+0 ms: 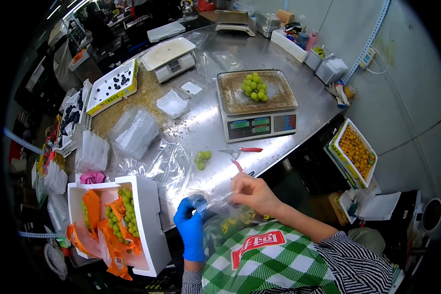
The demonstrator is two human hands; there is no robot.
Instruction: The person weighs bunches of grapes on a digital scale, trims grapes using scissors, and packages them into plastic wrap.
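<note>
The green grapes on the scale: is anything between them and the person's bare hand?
Yes, but only low things: the red-handled snips lie on the table between the right hand and the scale, whose display panel comes next. Nothing visible covers the green grapes.

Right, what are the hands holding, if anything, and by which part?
A clear plastic bag, held near its upper edge between the gloved left hand and the right hand.
</note>
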